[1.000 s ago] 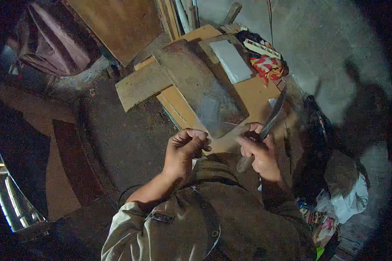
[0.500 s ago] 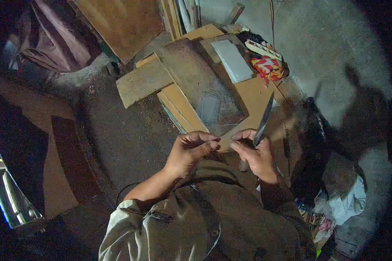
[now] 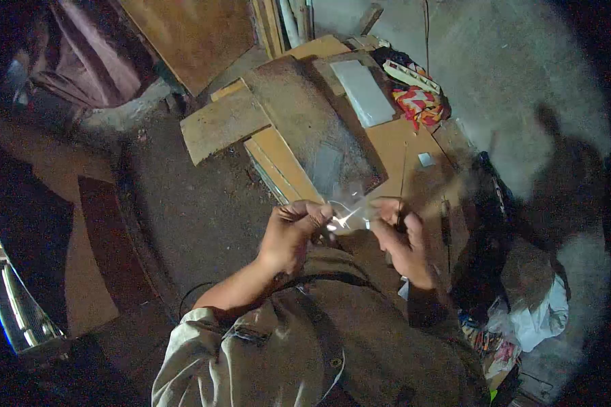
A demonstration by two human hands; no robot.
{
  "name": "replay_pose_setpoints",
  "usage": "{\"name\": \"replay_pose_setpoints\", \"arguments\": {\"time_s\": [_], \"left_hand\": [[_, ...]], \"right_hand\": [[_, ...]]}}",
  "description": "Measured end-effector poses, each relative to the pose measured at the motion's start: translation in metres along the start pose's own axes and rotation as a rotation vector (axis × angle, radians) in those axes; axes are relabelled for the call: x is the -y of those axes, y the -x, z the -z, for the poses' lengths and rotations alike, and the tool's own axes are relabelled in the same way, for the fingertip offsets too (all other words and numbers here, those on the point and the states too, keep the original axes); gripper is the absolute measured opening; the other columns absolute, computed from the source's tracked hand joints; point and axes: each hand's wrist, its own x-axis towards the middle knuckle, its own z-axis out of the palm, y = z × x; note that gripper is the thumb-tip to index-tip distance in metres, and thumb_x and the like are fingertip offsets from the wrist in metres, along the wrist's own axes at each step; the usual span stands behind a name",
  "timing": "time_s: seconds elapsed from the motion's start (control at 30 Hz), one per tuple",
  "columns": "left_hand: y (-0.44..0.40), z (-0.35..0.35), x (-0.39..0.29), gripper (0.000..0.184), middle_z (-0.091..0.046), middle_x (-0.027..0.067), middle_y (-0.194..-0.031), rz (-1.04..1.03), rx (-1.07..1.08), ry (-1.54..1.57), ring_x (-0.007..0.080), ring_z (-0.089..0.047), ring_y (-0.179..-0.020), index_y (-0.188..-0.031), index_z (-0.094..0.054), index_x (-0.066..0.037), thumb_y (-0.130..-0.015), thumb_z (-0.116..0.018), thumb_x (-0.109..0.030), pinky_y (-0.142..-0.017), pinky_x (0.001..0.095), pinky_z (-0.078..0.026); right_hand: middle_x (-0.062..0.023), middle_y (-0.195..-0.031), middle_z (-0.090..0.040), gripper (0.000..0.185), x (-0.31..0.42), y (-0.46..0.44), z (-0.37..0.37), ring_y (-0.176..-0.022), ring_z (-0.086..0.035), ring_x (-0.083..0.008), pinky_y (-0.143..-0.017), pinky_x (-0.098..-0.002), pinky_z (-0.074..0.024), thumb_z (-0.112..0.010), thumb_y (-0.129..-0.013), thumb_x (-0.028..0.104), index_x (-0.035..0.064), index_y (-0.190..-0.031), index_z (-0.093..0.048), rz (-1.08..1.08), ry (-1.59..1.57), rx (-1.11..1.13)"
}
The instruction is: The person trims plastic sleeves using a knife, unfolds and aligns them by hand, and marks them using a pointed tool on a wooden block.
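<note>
My left hand (image 3: 293, 230) pinches one side of a clear plastic film (image 3: 349, 216) between thumb and fingers. My right hand (image 3: 404, 237), slightly blurred, grips the film's other side, so it spans the gap between my hands and catches bright light. Whether the film is a bag or a flat sheet, I cannot tell. Above my right fingers runs a thin dark line (image 3: 404, 169), which could be a knife blade seen edge-on or a seam in the board. Beyond the film lies a worn, dusty board (image 3: 305, 115).
A white flat packet (image 3: 363, 93), a power strip (image 3: 411, 76) and a red-yellow cloth (image 3: 419, 106) lie at the back. A small white piece (image 3: 426, 159) rests on the brown board (image 3: 387, 152). White plastic bags (image 3: 540, 312) sit at lower right.
The knife blade that stood up broadside from my right hand no longer shows that way. My right fingers have shifted, and the film between my hands is now bunched and shining.
</note>
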Motion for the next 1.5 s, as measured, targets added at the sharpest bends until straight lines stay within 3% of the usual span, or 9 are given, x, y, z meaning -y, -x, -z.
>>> {"name": "replay_pose_setpoints", "arguments": {"time_s": [0.07,0.2,0.33,0.77,0.83,1.17,1.27,1.33,1.5], "left_hand": [[-0.002,0.002,-0.002,0.015,-0.062,0.0043,-0.072,0.0,-0.061,0.01,0.0121,-0.058,-0.064,-0.081,-0.063,-0.001,-0.085,-0.062,-0.016,-0.059,0.026,-0.046],[-0.009,0.01,-0.002,0.016,-0.063,0.0027,-0.072,-0.097,-0.104,-0.051,0.0111,-0.06,-0.061,-0.082,-0.064,-0.004,-0.083,-0.065,-0.019,-0.049,0.0222,-0.039],[-0.009,0.003,-0.011,0.018,-0.062,0.0031,-0.07,-0.124,-0.168,-0.034,0.0119,-0.06,-0.061,-0.08,-0.064,-0.002,-0.084,-0.064,-0.02,-0.049,0.0225,-0.039],[-0.01,0.005,-0.008,0.02,-0.062,0.0041,-0.07,-0.208,-0.178,0.019,0.013,-0.06,-0.06,-0.079,-0.063,-0.002,-0.084,-0.065,-0.021,-0.05,0.023,-0.04],[-0.009,0.002,-0.007,0.019,-0.063,0.0041,-0.072,-0.185,-0.199,0.007,0.0138,-0.061,-0.061,-0.08,-0.063,-0.002,-0.083,-0.065,-0.02,-0.05,0.0227,-0.04],[-0.003,-0.006,0.003,0.015,-0.065,0.0053,-0.076,-0.141,-0.111,0.005,0.0143,-0.062,-0.065,-0.086,-0.064,-0.001,-0.083,-0.065,-0.016,-0.057,0.0245,-0.046],[-0.003,-0.004,0.014,0.011,-0.065,0.0056,-0.076,-0.079,-0.05,-0.043,0.0116,-0.06,-0.067,-0.086,-0.063,0.0,-0.084,-0.063,-0.011,-0.063,0.0261,-0.048],[-0.003,-0.003,0.021,0.012,-0.065,0.0057,-0.076,-0.11,-0.036,-0.074,0.0113,-0.06,-0.068,-0.086,-0.063,0.0,-0.085,-0.063,-0.011,-0.064,0.0258,-0.048],[0.004,-0.004,0.018,0.01,-0.066,0.0056,-0.078,-0.148,-0.024,-0.106,0.0103,-0.06,-0.071,-0.087,-0.064,0.001,-0.086,-0.061,-0.009,-0.066,0.0248,-0.048]], "right_hand": [[-0.0073,-0.1,-0.058,0.036,0.018,0.008,0.006,-0.091,-0.053,-0.0144,-0.082,-0.0275,-0.0408,-0.059,-0.086,0.016,0.0011,-0.117,-0.05,-0.063,0.248,-0.027],[-0.0169,-0.114,-0.056,0.039,0.009,0.023,0.01,-0.111,-0.051,-0.0258,-0.095,-0.0351,-0.0374,-0.056,-0.086,0.017,-0.0023,-0.119,-0.049,0.101,0.38,0.048],[-0.0226,-0.109,-0.057,0.04,-0.001,0.028,0.016,-0.104,-0.056,-0.0312,-0.09,-0.036,-0.0418,-0.06,-0.084,0.02,-0.0031,-0.115,-0.052,0.195,0.713,0.154],[-0.0194,-0.113,-0.057,0.041,-0.015,0.029,0.014,-0.107,-0.054,-0.0249,-0.091,-0.0314,-0.0394,-0.057,-0.088,0.018,-0.0045,-0.12,-0.047,0.106,0.585,0.021],[-0.024,-0.111,-0.056,0.043,-0.011,0.025,0.013,-0.105,-0.056,-0.0317,-0.089,-0.0347,-0.0428,-0.057,-0.088,0.022,-0.0054,-0.119,-0.046,0.102,0.662,0.021],[-0.0247,-0.115,-0.053,0.046,-0.011,0.013,0.003,-0.105,-0.054,-0.0358,-0.089,-0.0357,-0.0424,-0.054,-0.089,0.026,-0.0046,-0.122,-0.045,0.128,0.613,-0.049],[-0.0232,-0.113,-0.055,0.043,-0.002,0.009,-0.002,-0.106,-0.054,-0.0304,-0.09,-0.0334,-0.0398,-0.053,-0.09,0.022,-0.0051,-0.123,-0.045,0.099,0.707,-0.047],[-0.0254,-0.108,-0.054,0.043,-0.003,0.007,-0.004,-0.102,-0.054,-0.0384,-0.084,-0.0379,-0.0432,-0.055,-0.088,0.023,-0.0025,-0.121,-0.046,0.127,0.633,-0.082],[-0.0246,-0.103,-0.056,0.043,-0.005,0.001,0.003,-0.096,-0.057,-0.0361,-0.082,-0.0382,-0.0431,-0.055,-0.088,0.023,-0.0044,-0.121,-0.046,0.213,0.685,-0.067]]}}
